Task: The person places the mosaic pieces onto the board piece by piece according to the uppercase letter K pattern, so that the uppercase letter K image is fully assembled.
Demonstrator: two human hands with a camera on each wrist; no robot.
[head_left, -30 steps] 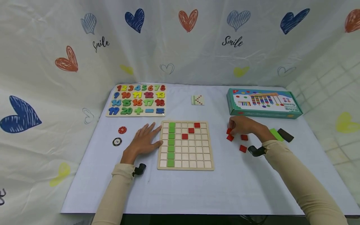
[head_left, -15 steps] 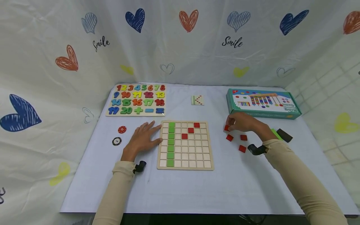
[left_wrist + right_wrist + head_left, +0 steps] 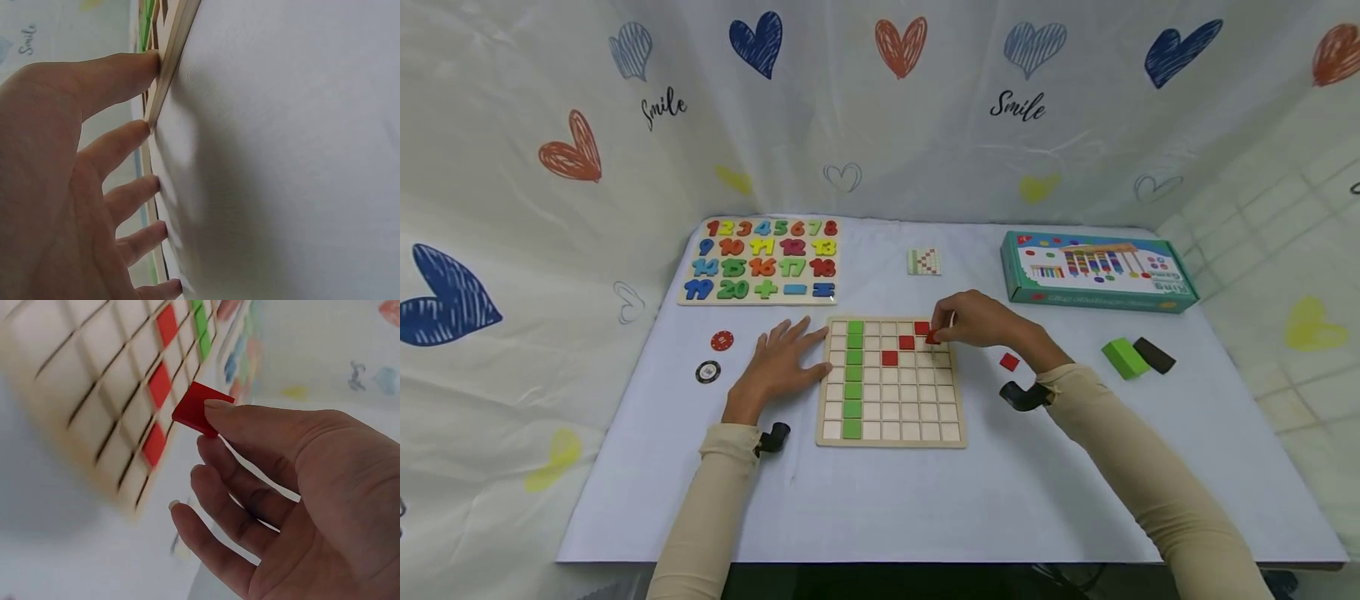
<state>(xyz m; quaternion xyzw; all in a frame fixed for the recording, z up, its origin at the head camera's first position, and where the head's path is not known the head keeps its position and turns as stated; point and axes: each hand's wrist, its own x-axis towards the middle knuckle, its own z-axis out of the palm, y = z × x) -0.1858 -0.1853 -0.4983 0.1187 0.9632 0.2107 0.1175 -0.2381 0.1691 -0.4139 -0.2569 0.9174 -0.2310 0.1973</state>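
A square wooden grid board (image 3: 891,444) lies mid-table, with a column of green tiles (image 3: 852,409) on its left and a short diagonal of red tiles (image 3: 890,358) toward its upper right. My left hand (image 3: 778,367) rests spread at the board's left side; in the left wrist view its thumb (image 3: 119,78) and index fingertip touch the wooden edge. Between thumb and index finger, my right hand (image 3: 981,321) pinches a red tile (image 3: 192,407) over the board's upper right corner. One loose red tile (image 3: 1009,362) shows under the right wrist; the arm may hide others.
Behind the board are a number puzzle (image 3: 763,292), a small pattern card (image 3: 924,262) and a green box (image 3: 1097,298). A red chip (image 3: 722,340) and a black chip (image 3: 707,372) lie at left. Green (image 3: 1123,358) and dark pieces (image 3: 1153,355) lie at right.
My right hand has picked up a red tile from the loose group and carried it left over the board. My left hand stays at the board's edge.
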